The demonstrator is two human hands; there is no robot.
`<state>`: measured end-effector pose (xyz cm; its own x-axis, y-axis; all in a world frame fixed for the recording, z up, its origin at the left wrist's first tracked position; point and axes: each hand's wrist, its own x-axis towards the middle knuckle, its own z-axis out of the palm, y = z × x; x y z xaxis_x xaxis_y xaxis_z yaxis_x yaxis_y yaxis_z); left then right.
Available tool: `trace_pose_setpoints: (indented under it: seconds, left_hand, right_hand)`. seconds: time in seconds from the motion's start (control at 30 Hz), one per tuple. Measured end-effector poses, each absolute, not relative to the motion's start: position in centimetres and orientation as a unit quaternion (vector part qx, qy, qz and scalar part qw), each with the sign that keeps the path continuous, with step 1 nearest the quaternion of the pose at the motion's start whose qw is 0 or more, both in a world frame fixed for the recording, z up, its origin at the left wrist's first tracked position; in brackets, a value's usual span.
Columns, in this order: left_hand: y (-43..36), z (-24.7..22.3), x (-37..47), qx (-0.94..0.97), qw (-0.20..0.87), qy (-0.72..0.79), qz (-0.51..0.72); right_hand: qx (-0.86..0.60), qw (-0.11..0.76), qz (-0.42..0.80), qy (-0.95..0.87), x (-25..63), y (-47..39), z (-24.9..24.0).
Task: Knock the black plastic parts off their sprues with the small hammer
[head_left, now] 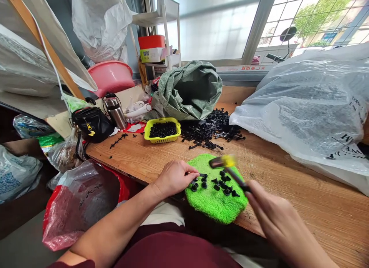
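Note:
My left hand [174,178] is closed in a pinch at the left side of a bright green fluffy cloth [215,208]. Between its thumb and fingers is a small black plastic part [203,175], its far end poking out to the right. My right hand [272,208] is wrapped round the dark handle of a hammer [236,178]. The hammer's head, yellow at one end and slightly blurred, hangs above the upper part of the cloth, apart from my left hand. Several loose black plastic pieces [226,187] lie on the cloth between my hands.
Behind the cloth, a yellow basket [176,137] holds many small black pieces. Beside it, a heap of long black parts [209,127] spills from a green woven sack [170,95]. A large clear plastic bag [305,118] covers the right side. A red-rimmed bag [69,214] hangs left.

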<state>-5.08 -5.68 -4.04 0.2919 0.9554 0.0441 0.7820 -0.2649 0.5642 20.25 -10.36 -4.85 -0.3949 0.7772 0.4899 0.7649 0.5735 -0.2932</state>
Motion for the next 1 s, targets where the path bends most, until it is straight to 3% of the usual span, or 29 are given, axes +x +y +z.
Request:
trace_pose_setpoints:
  seconds: [0.1,0.23,0.37,0.8,0.9,1.0]
  left_hand:
    - [-5.6,-3.7,-5.0,0.78,0.223,0.558,0.175]
    - [-5.5,-3.7,-5.2,0.788,0.217,0.55,0.17]
    - [-5.4,-3.8,-5.2,0.791,0.218,0.548,0.162]
    - [-4.8,-4.3,-5.5,0.785,0.254,0.539,0.167]
    - [-4.7,-5.1,-5.7,0.756,0.313,0.53,0.223]
    - [-4.7,-5.7,-6.1,0.625,0.474,0.517,0.343]
  right_hand:
    - [-0.46,0.254,0.001,-0.851,20.2,-10.2,-5.7]
    - [-0.487,0.293,-0.006,-0.823,20.4,-10.2,-5.9]
    - [-0.481,0.222,-0.004,-0.848,20.3,-10.0,-5.5]
    - [-0.488,0.234,0.003,-0.841,19.6,-9.8,-6.7]
    - [-0.48,0.24,0.004,-0.844,20.1,-9.9,-6.6]
    - [-0.477,0.292,0.038,-0.828,21.4,-10.5,-6.7]
